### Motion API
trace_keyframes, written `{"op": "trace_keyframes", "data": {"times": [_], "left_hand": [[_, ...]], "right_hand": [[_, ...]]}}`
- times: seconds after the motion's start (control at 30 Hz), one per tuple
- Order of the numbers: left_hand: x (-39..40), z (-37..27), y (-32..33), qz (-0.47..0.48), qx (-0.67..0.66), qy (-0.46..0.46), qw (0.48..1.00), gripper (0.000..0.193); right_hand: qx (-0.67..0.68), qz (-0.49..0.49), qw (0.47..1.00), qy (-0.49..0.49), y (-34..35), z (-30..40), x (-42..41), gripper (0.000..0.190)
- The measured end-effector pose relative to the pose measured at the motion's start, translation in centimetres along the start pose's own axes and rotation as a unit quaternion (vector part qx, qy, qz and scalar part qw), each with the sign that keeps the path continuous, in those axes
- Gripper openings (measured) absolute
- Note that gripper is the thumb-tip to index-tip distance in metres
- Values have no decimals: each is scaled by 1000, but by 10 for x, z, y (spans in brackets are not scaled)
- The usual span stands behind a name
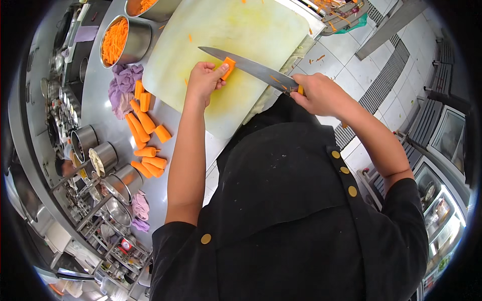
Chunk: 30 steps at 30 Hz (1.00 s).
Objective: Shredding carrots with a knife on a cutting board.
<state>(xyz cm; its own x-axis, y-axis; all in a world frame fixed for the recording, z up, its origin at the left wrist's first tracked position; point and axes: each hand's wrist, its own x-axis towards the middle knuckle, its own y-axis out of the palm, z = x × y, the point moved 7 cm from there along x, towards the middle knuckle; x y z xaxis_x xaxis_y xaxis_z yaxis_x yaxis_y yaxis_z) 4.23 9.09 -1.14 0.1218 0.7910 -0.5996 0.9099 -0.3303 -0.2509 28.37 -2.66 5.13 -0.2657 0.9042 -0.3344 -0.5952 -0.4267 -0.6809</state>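
Between the thumb and fingers of my left hand (208, 79) is a carrot piece (229, 67), held over a large cutting board (241, 30) stained yellow. My right hand (318, 94) grips the handle of a chef's knife (260, 70). The blade reaches left past the carrot piece, close to it or touching; which of these I cannot tell. Orange shreds cling to the blade near the handle. Several peeled carrots (145, 122) and cut carrot chunks (163, 133) lie left of the board on the steel counter (113, 139). A metal pot (139, 41) holds shredded carrot (115, 41).
A second pot (160, 11) with shreds stands behind the first. Crumpled purple cloths (126, 84) lie by the board. More steel pots (126, 178) line the counter's far side. A container with scraps (340, 15) stands beyond the board's right end, above the tiled floor (327, 56).
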Motion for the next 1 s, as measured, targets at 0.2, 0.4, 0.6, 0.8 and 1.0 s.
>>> {"op": "trace_keyframes", "data": {"times": [0.2,0.4,0.6,0.8,1.0], "left_hand": [[0,0,0,-3,0,4,1000,43],[-1,-2,0,-4,0,8,1000,44],[-2,-1,0,-7,4,7,1000,44],[-2,-3,0,-15,-11,15,1000,44],[0,-3,1,-5,-9,19,1000,44]], "right_hand": [[-45,-13,999,1,9,7,1,21],[-29,-25,999,4,13,9,5,21],[-34,-21,999,-9,0,16,-1,21],[-50,-9,999,12,2,10,2,21],[-34,-38,999,16,12,8,12,22]]}}
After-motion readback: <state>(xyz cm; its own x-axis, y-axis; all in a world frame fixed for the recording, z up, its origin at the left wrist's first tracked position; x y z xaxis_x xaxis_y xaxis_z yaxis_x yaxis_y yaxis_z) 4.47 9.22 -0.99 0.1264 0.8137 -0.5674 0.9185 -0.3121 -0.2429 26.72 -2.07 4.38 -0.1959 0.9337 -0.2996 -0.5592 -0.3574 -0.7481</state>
